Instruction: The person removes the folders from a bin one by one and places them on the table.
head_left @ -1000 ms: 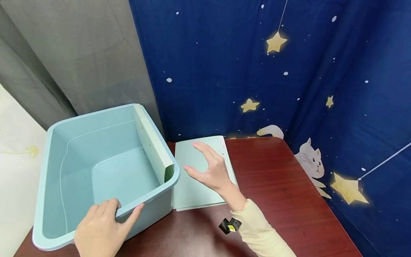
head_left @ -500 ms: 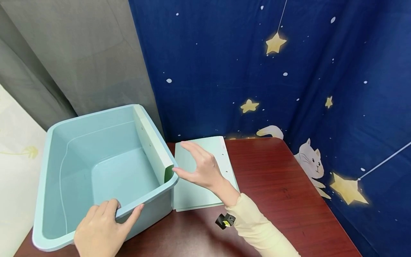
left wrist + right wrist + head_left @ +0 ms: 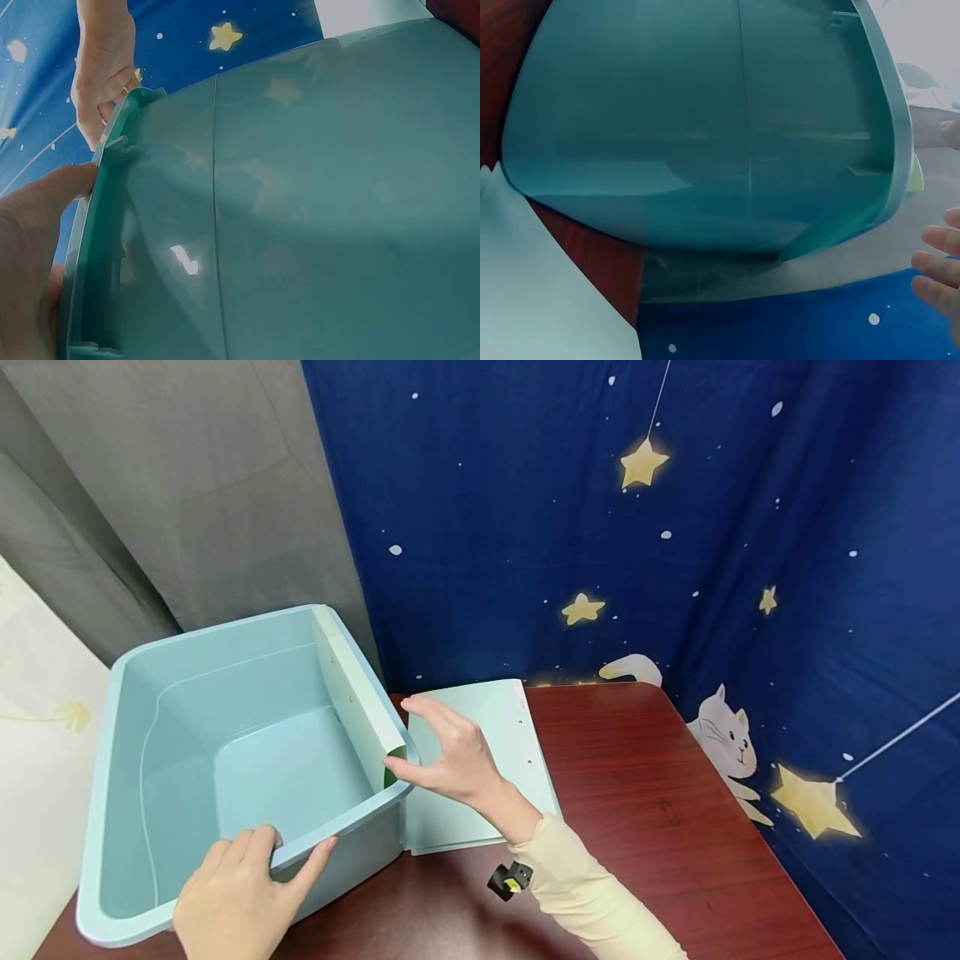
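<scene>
R thumb tip and fingers are spread apart, right hand [image 3: 457,760] hovering at the near right corner of the bin [image 3: 247,760], thumb just about touching the folder [image 3: 360,702] standing upright inside against the bin's right wall; can't tell if it's pinching yet. L hand [image 3: 240,893] is clamped over the bin's near rim, fingers in, thumb outside. A 2nd folder [image 3: 495,752] lies flat on the table [image 3: 660,827] beside the bin. Looks like the reach step; next needs closing on that edge. Vs 1 s ago the right hand slid left off the flat folder, left hasn't budged.

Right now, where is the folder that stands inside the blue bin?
In the head view, the folder leans upright against the bin's right wall, the right hand at its near end.
</scene>
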`<state>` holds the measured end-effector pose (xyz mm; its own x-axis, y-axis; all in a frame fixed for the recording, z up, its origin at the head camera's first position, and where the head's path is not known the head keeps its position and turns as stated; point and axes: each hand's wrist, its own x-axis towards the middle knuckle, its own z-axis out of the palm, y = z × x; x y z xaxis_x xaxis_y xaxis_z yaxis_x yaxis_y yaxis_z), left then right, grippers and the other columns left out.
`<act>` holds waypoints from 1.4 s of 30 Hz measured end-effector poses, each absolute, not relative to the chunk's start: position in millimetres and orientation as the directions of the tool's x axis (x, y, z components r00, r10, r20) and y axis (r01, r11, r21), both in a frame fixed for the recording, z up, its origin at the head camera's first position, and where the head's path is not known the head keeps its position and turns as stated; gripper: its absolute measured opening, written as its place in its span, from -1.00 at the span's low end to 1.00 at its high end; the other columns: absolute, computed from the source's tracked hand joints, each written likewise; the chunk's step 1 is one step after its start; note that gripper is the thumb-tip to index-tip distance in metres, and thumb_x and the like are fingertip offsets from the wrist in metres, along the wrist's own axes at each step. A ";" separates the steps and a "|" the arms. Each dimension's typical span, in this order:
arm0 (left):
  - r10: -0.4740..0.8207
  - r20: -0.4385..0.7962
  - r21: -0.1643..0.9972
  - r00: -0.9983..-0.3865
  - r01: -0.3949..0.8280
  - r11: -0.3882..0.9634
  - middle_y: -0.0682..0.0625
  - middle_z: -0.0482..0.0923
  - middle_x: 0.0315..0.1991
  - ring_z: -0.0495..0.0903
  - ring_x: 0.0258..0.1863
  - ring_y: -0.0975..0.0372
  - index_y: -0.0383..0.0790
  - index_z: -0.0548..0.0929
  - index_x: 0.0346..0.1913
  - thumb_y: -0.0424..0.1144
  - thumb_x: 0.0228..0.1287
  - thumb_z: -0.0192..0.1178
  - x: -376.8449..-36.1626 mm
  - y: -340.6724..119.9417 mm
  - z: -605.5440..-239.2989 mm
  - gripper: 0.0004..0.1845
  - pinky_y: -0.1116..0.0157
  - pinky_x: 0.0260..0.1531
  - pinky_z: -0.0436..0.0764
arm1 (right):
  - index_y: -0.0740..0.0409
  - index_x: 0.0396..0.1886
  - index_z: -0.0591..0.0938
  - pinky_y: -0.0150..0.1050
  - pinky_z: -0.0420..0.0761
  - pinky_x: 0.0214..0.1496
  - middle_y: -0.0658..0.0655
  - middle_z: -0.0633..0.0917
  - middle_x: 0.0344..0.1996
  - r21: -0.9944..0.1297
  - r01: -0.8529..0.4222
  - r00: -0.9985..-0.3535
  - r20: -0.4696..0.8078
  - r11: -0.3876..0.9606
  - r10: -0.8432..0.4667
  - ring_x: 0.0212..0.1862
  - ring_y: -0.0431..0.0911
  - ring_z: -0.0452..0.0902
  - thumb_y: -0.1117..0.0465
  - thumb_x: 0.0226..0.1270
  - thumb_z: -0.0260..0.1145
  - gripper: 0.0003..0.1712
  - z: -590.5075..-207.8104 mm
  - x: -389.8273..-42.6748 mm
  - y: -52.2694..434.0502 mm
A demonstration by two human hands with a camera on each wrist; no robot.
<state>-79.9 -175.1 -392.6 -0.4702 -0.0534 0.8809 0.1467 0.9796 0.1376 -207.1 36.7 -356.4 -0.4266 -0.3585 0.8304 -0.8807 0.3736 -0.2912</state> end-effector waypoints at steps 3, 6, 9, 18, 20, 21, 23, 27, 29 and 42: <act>-0.052 0.880 0.137 -0.471 0.147 0.980 0.06 0.11 -0.82 0.07 -0.83 0.20 -0.24 0.25 -0.72 0.42 0.04 -0.12 -79.6 -174.8 -392.3 -0.29 0.36 -0.79 -0.02 | 0.25 -0.02 0.53 -0.37 0.42 0.08 0.14 0.61 -0.06 -0.322 -0.871 -0.452 0.822 0.372 -0.347 0.04 -0.16 0.50 0.05 -0.21 0.49 -0.31 -359.8 -206.7 33.4; -0.055 0.878 0.139 -0.476 0.144 0.980 0.05 0.11 -0.82 0.07 -0.83 0.19 -0.24 0.26 -0.72 0.42 0.04 -0.12 -79.3 -174.5 -392.2 -0.29 0.36 -0.79 -0.01 | 0.24 -0.04 0.54 -0.39 0.43 0.06 0.13 0.61 -0.08 -0.345 -0.862 -0.471 0.814 0.371 -0.339 0.02 -0.17 0.51 0.04 -0.22 0.49 -0.32 -361.7 -206.3 31.1; -0.057 0.877 0.141 -0.477 0.143 0.980 0.05 0.11 -0.82 0.07 -0.83 0.19 -0.24 0.26 -0.72 0.42 0.04 -0.12 -79.1 -174.4 -392.2 -0.29 0.35 -0.79 -0.01 | 0.23 -0.08 0.56 -0.41 0.44 0.04 0.11 0.62 -0.11 -0.356 -0.857 -0.482 0.809 0.373 -0.336 -0.01 -0.19 0.52 0.04 -0.23 0.50 -0.36 -363.1 -206.5 29.2; -0.054 0.875 0.141 -0.482 0.147 0.979 0.05 0.11 -0.82 0.06 -0.83 0.20 -0.24 0.26 -0.72 0.42 0.04 -0.12 -78.6 -174.9 -392.1 -0.29 0.35 -0.79 -0.01 | 0.22 -0.12 0.57 -0.42 0.42 0.03 0.11 0.63 -0.15 -0.379 -0.850 -0.500 0.798 0.366 -0.336 -0.03 -0.18 0.51 0.06 -0.22 0.50 -0.40 -367.1 -208.5 25.1; -0.053 0.875 0.140 -0.481 0.147 0.979 0.05 0.12 -0.82 0.07 -0.83 0.20 -0.24 0.26 -0.72 0.42 0.04 -0.12 -78.5 -174.8 -391.9 -0.29 0.35 -0.79 -0.01 | 0.22 -0.12 0.58 -0.41 0.41 0.04 0.11 0.63 -0.15 -0.379 -0.848 -0.503 0.797 0.371 -0.335 -0.02 -0.16 0.51 0.06 -0.23 0.51 -0.40 -367.4 -208.3 24.4; -0.052 0.875 0.139 -0.480 0.147 0.979 0.05 0.12 -0.82 0.07 -0.83 0.20 -0.24 0.26 -0.72 0.42 0.04 -0.12 -78.6 -174.8 -391.8 -0.29 0.35 -0.79 -0.01 | 0.23 -0.13 0.58 -0.41 0.41 0.05 0.11 0.63 -0.15 -0.379 -0.847 -0.504 0.796 0.373 -0.335 -0.02 -0.15 0.50 0.06 -0.23 0.51 -0.40 -367.5 -208.3 24.1; -0.051 0.875 0.138 -0.482 0.146 0.980 0.05 0.12 -0.82 0.07 -0.83 0.19 -0.24 0.26 -0.72 0.42 0.04 -0.12 -78.5 -174.6 -391.5 -0.29 0.35 -0.79 -0.01 | 0.24 -0.13 0.58 -0.40 0.41 0.05 0.11 0.63 -0.15 -0.385 -0.844 -0.509 0.794 0.374 -0.332 -0.02 -0.13 0.50 0.06 -0.24 0.51 -0.40 -367.6 -208.1 23.6; -0.052 0.876 0.138 -0.480 0.145 0.980 0.05 0.12 -0.82 0.08 -0.83 0.18 -0.24 0.26 -0.72 0.42 0.04 -0.12 -78.5 -174.2 -391.3 -0.29 0.34 -0.79 -0.01 | 0.26 -0.14 0.58 -0.39 0.43 0.01 0.13 0.62 -0.16 -0.406 -0.838 -0.524 0.786 0.364 -0.328 -0.04 -0.11 0.49 0.08 -0.24 0.52 -0.40 -368.1 -207.7 21.8; -0.052 0.878 0.137 -0.476 0.146 0.980 0.05 0.12 -0.82 0.08 -0.83 0.18 -0.24 0.26 -0.71 0.41 0.04 -0.12 -78.7 -174.2 -391.5 -0.29 0.34 -0.79 0.00 | 0.27 -0.16 0.58 -0.40 0.45 -0.03 0.13 0.62 -0.18 -0.413 -0.836 -0.528 0.784 0.361 -0.326 -0.07 -0.11 0.49 0.10 -0.25 0.52 -0.41 -368.1 -207.2 20.8; -0.062 0.881 0.145 -0.469 0.142 0.979 0.04 0.14 -0.81 0.10 -0.82 0.17 -0.25 0.27 -0.71 0.41 0.04 -0.11 -78.7 -173.3 -391.5 -0.29 0.33 -0.79 0.00 | 0.27 -0.17 0.60 -0.36 0.52 -0.22 0.13 0.63 -0.21 -0.540 -0.737 -0.661 0.699 0.406 -0.271 -0.17 -0.09 0.52 0.12 -0.20 0.50 -0.46 -365.9 -201.2 8.6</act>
